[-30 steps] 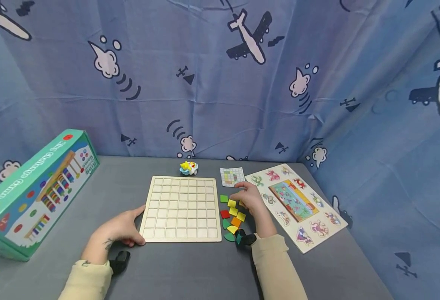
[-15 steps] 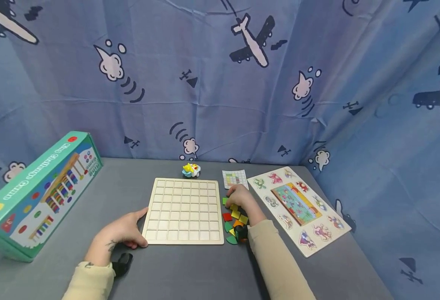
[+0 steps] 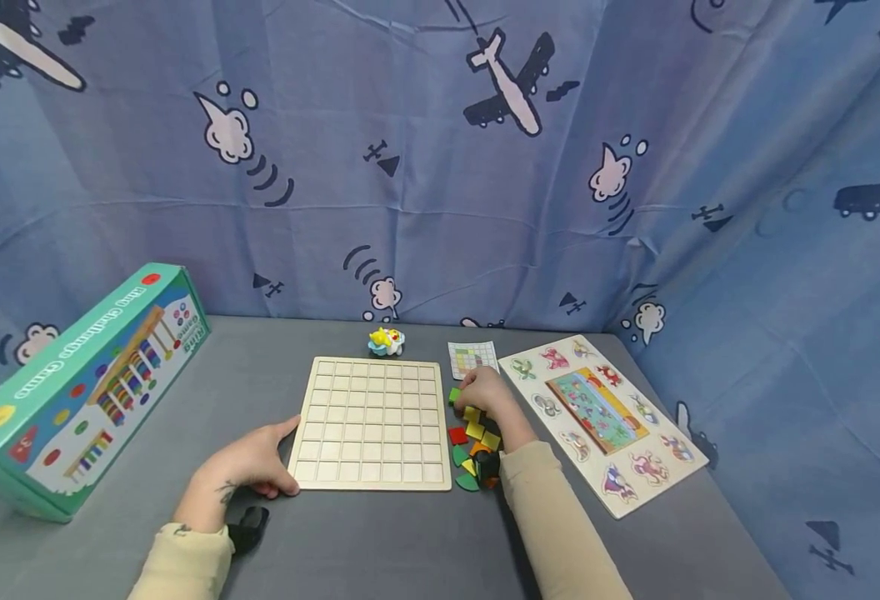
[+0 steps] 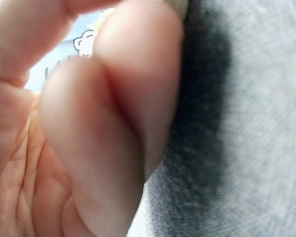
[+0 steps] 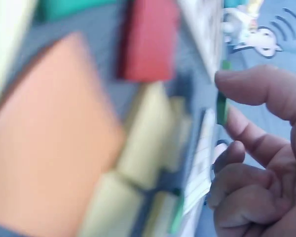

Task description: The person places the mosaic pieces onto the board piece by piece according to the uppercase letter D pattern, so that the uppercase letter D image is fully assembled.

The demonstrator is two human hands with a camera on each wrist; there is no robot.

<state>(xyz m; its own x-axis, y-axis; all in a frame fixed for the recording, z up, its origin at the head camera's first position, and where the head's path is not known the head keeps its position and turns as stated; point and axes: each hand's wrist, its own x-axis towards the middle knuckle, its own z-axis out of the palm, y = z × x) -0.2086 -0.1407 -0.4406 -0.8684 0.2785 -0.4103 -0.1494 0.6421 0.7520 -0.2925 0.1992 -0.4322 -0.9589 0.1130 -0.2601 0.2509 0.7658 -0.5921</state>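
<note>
A pale wooden grid board lies flat on the table. Along its left edge rests my left hand, thumb higher up and a fingertip by the near corner. In the left wrist view its fingers look relaxed and bent, blurred close to the camera. My right hand, right of the board, pinches a small green block between thumb and forefinger. Below that hand lie yellow blocks, a red block, an orange piece and green curved pieces, partly hidden by the wrist.
A printed pattern card lies beyond my right hand. An animal puzzle board is at the right, a green game box at the left. A small toy stands behind the grid board, before a blue curtain.
My right hand has moved left over the loose pieces to the green block and now pinches it. My left hand stays at the board's edge. The head view has shifted slightly.
</note>
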